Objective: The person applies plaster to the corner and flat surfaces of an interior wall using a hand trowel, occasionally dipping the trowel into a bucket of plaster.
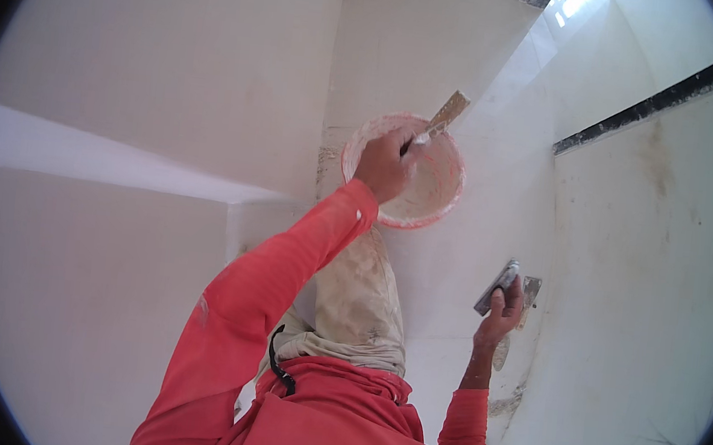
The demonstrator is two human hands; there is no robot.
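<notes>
The left hand (389, 166) is near the top middle of the picture, over a round pink bucket (457, 187). Its fingers are curled shut around a scraper (448, 113), and the tan end sticks out toward the upper right. White stuff is smeared on the scraper and inside the bucket.

The right hand (499, 315) is right of the middle, lower down. Its thumb and fingers pinch a flat grey tool (496, 287) that tilts up to the right. Both sleeves are red. A dark strip (647, 105) runs across the upper right.
</notes>
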